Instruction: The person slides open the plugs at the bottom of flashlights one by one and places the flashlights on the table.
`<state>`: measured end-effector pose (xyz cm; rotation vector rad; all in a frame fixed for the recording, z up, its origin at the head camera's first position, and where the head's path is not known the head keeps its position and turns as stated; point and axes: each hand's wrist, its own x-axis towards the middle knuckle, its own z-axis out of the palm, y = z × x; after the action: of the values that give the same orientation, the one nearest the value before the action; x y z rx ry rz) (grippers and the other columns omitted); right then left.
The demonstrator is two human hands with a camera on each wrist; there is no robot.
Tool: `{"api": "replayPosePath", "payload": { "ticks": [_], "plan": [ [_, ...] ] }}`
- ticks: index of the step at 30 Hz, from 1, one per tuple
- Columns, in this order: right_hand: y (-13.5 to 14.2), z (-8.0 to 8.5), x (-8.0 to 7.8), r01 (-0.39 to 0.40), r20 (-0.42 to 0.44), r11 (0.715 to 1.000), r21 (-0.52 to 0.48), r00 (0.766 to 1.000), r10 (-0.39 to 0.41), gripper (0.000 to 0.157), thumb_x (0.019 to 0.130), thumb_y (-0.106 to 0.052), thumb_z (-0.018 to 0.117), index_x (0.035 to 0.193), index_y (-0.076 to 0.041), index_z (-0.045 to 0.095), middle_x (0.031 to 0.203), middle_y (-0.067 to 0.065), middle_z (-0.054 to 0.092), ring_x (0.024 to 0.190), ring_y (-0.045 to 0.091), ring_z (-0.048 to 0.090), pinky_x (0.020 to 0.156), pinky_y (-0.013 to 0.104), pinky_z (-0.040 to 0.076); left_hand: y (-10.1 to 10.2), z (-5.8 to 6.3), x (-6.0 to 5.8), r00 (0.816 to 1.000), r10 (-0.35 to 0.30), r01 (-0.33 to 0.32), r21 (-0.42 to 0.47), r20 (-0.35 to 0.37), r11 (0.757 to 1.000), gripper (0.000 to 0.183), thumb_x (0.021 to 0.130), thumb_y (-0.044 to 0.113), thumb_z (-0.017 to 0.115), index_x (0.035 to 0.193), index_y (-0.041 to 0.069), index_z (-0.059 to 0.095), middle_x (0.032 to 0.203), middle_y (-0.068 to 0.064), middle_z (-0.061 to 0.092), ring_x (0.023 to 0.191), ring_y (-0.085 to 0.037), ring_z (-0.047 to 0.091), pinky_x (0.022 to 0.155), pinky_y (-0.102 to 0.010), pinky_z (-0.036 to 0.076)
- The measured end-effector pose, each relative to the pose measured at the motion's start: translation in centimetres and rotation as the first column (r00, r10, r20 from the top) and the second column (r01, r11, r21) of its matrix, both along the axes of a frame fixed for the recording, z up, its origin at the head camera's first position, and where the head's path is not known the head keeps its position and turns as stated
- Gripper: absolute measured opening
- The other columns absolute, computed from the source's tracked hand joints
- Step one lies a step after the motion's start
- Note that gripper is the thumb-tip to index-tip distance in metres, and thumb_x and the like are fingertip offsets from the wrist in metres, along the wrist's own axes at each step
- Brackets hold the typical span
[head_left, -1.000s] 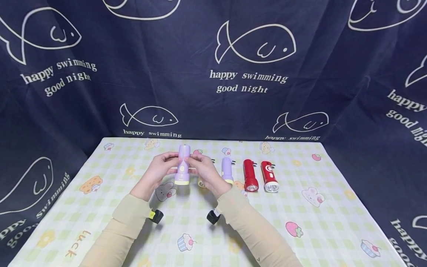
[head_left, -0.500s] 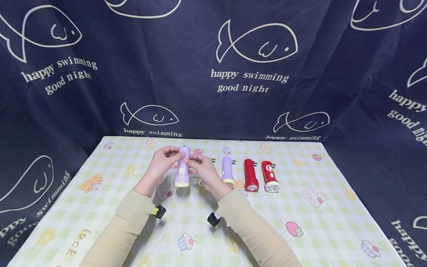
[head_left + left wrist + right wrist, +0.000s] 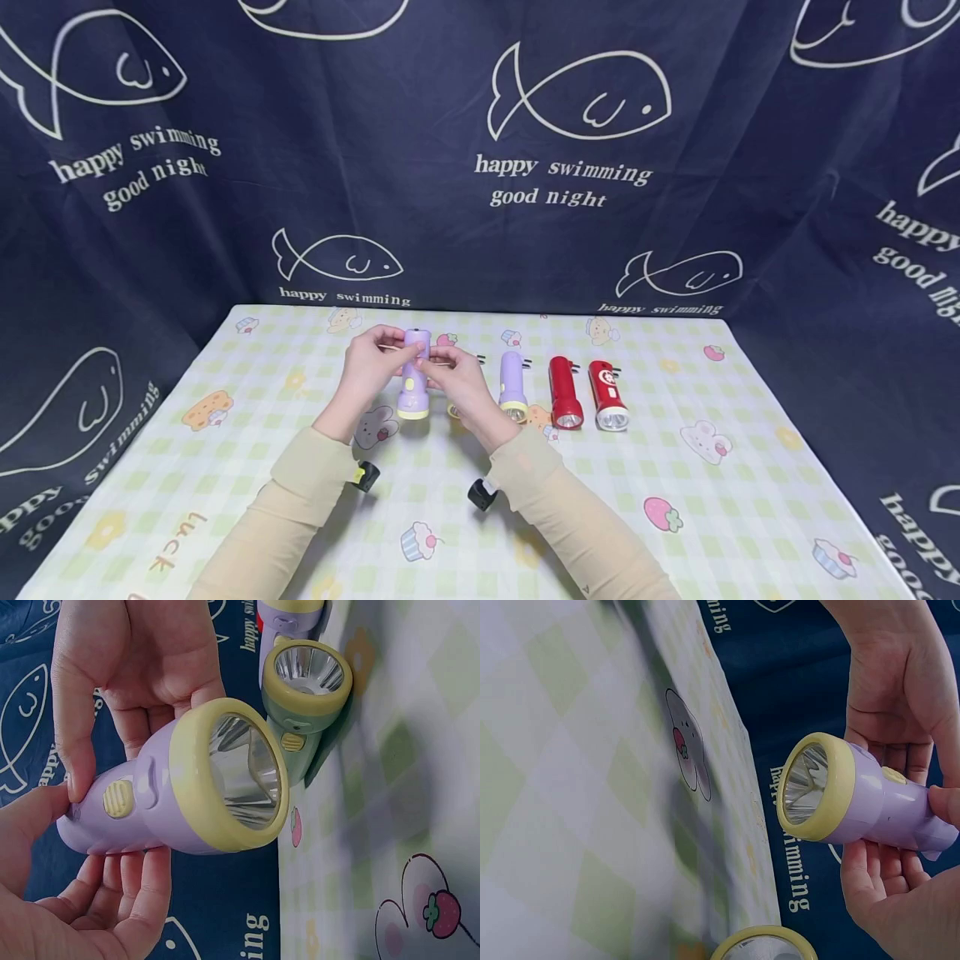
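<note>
A lilac flashlight (image 3: 413,385) with a yellow rim is held up between both hands in the head view, its lens end pointing down. My left hand (image 3: 369,367) grips it from the left, thumb across the barrel. From the right, my right hand (image 3: 463,390) pinches the barrel with thumb and fingers. Both wrist views show the flashlight's lens (image 3: 247,771) and yellow switch (image 3: 118,799) uncovered. Behind my right hand lies a green flashlight (image 3: 301,720) with a yellow rim, mostly hidden in the head view.
Right of the hands, another lilac flashlight (image 3: 512,379), a red flashlight (image 3: 562,390) and a red-and-white flashlight (image 3: 606,393) lie in a row, lenses towards me. A checked tablecloth (image 3: 592,508) covers the table; a dark blue curtain (image 3: 442,200) hangs behind.
My left hand has shifted slightly, its thumb now reaching further across the barrel. The held flashlight has tilted a little and stays at nearly the same place. The flashlights in the row have not moved.
</note>
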<state>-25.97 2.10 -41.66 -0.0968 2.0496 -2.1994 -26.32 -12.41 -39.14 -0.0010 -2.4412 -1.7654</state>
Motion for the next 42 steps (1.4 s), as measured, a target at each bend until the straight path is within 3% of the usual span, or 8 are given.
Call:
{"api": "replayPosePath", "payload": {
  "ticks": [7,13,21,33,42],
  "plan": [
    [0.0,0.0,-0.1,0.006,-0.023,1.000,0.022,1.000,-0.006,0.035,0.084,-0.011,0.069,0.114,0.004,0.061,0.104,0.015,0.064,0.082,0.011,0.061,0.079,0.034,0.057,0.0,0.2,0.0,0.999,0.003,-0.004,-0.023,-0.040,1.000,0.035,0.081,0.022,0.074,0.105,-0.001,0.063,0.099,-0.017,0.066,0.075,-0.012,0.064,0.061,-0.024,0.058],
    [0.4,0.1,-0.2,-0.039,-0.035,0.999,0.017,0.999,0.039,0.039,0.085,-0.011,0.068,0.119,0.005,0.057,0.112,0.019,0.061,0.086,0.009,0.059,0.088,0.043,0.054,-0.4,0.1,-0.1,0.998,-0.039,0.039,-0.001,-0.039,0.999,0.037,0.082,0.023,0.074,0.108,-0.002,0.063,0.102,-0.019,0.066,0.079,-0.013,0.065,0.064,-0.026,0.058],
    [1.2,0.6,-0.3,-0.091,-0.022,0.995,-0.052,0.996,0.090,0.040,0.088,-0.009,0.065,0.122,0.008,0.054,0.117,0.019,0.059,0.095,0.014,0.061,0.092,0.037,0.053,-0.8,0.4,0.0,0.994,-0.107,0.107,0.028,-0.014,0.994,0.035,0.084,0.016,0.070,0.113,-0.003,0.062,0.108,-0.020,0.066,0.084,-0.015,0.065,0.068,-0.028,0.059],
    [2.1,1.1,-0.5,-0.132,-0.040,0.989,-0.066,0.991,0.130,0.040,0.088,-0.012,0.064,0.123,0.005,0.055,0.111,0.011,0.060,0.092,0.010,0.060,0.090,0.032,0.053,-0.8,0.4,0.2,0.971,-0.240,0.236,0.143,0.010,0.961,0.038,0.088,0.017,0.066,0.119,-0.004,0.059,0.115,-0.021,0.061,0.095,-0.016,0.063,0.078,-0.030,0.058],
    [2.5,1.1,-0.5,-0.136,-0.079,0.988,-0.067,0.988,0.131,0.035,0.086,-0.011,0.067,0.116,0.005,0.059,0.104,0.008,0.063,0.087,0.010,0.063,0.086,0.033,0.055,-0.9,-0.2,-0.1,0.957,-0.290,0.279,0.201,0.028,0.939,0.037,0.089,0.014,0.064,0.120,-0.006,0.058,0.118,-0.020,0.058,0.097,-0.016,0.062,0.082,-0.031,0.057]
  ]
}}
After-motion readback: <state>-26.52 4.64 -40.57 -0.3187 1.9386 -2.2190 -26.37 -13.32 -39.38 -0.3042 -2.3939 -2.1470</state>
